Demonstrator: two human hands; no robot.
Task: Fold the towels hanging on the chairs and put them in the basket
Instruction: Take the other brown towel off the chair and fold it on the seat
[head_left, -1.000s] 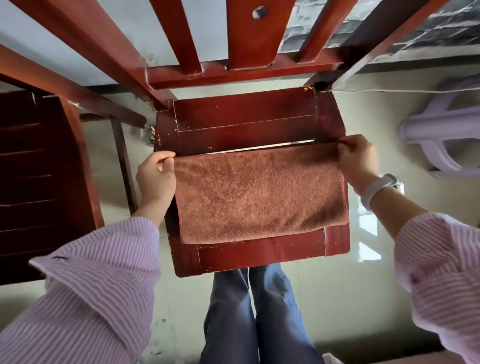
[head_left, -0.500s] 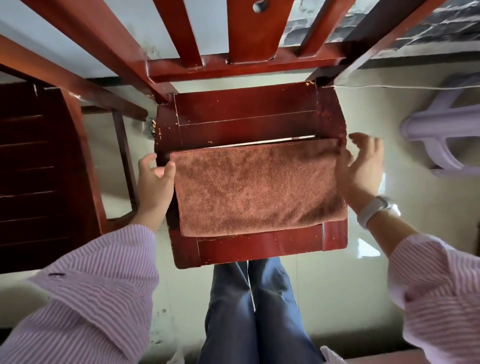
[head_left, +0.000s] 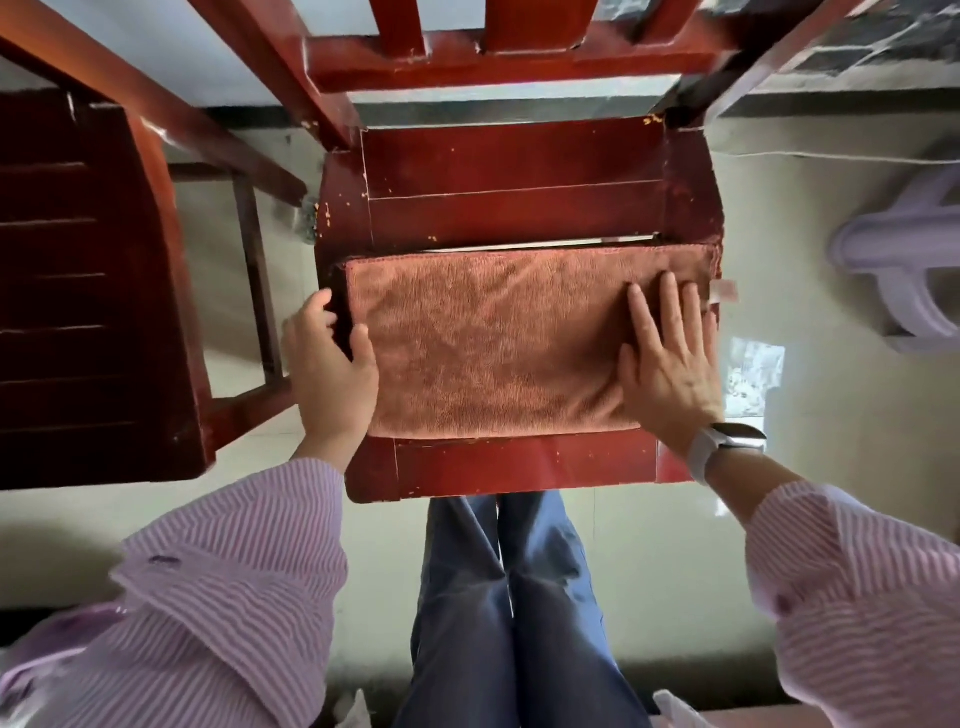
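— Towel (head_left: 498, 343)? Folded flat on the red chair (head_left: 519, 208), on the near part of the seat.

— And the right hand (head_left: 670, 358)?

— Lying flat on the right end of the towel. Fingers (head_left: 667, 301) straight and a bit spread, pointing away, palm down, pressing. White watch (head_left: 727, 441) on the wrist.

— Left hand (head_left: 332, 369)?

— At the left end of the towel. Thumb on top of the cloth, fingers curled round the seat's left edge. Gripping there.

— Arms?

— Both reaching forward in striped sleeves (head_left: 228, 582). Blue trousers (head_left: 509, 597) down below, between them.
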